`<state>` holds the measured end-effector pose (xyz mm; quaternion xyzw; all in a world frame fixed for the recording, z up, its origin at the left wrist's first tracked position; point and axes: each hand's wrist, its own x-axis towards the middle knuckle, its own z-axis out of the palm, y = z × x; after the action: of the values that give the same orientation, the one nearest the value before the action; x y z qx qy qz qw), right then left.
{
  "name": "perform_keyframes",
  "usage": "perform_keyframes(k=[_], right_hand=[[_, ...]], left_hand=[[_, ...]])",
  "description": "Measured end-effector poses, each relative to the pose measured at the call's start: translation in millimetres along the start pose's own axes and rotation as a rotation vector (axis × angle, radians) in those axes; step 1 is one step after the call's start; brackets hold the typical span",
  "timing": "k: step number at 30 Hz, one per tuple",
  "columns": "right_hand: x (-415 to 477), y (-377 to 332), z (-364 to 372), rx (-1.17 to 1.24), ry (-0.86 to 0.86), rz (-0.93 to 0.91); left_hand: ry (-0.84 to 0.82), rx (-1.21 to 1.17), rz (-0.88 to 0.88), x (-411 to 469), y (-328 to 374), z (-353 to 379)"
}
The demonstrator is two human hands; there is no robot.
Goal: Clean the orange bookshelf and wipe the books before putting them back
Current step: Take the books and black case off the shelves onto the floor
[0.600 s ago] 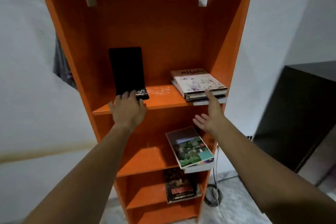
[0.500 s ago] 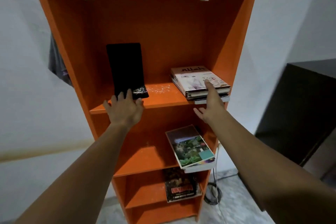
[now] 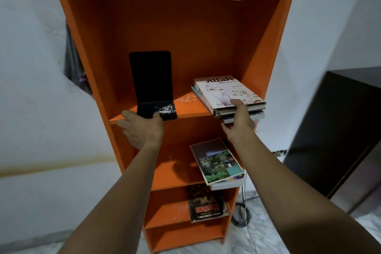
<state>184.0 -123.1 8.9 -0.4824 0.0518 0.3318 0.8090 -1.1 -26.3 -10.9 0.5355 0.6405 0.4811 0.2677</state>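
Right grip (image 3: 239, 126) pinches one book stack (image 3: 224, 90) at its near edge; left grip (image 3: 142, 130), released, touches one black bookend (image 3: 150, 76) left of it.

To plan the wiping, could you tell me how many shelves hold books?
3: the upper shelf holds a stack, the middle shelf a landscape book, the lower shelf a dark book. More may be hidden.

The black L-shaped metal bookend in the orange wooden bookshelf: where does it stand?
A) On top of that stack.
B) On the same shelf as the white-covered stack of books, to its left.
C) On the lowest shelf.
B: the black L-shaped metal bookend stands upright on the orange shelf board, apart from and left of the stack of books with a white cover on top.
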Motion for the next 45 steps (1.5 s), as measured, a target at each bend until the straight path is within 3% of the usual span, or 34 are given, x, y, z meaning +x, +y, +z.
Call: perform_keyframes(k=[3, 5, 10, 15, 21, 26, 34, 38, 45], right_hand=[[-11, 3, -17, -0.002, -0.062, -0.002], [-18, 4, -33, -0.008, -0.128, 0.018], [-40, 30, -82, 0.011, -0.260, 0.070], [-65, 70, -136, 0.095, -0.306, 0.088], [-96, 109, -183, 0.109, -0.232, 0.102], [-109, 169, -227, 0.054, -0.058, 0.176], [-64, 307, -334, -0.116, 0.326, 0.442], [20, 418, -400, -0.225, 0.392, 0.548], [181, 632, -519, -0.211, 0.436, 0.600]], left_hand=[[-0.138, -0.485, -0.274, -12, -3, -4], [-0.213, -0.610, -0.336, -25, -10, -11], [-0.327, -0.646, -0.288, -73, -54, -42], [-0.377, -0.621, -0.411, -112, -120, -59], [-0.481, -0.640, -0.588, -128, -180, -62], [-0.539, -0.519, -0.704, -132, -248, -62], [-0.400, -0.319, -0.991, -180, -406, -12], [-0.333, -0.273, -1.081, -210, -524, 62], [-0.194, -0.254, -1.085, -261, -768, 205]])
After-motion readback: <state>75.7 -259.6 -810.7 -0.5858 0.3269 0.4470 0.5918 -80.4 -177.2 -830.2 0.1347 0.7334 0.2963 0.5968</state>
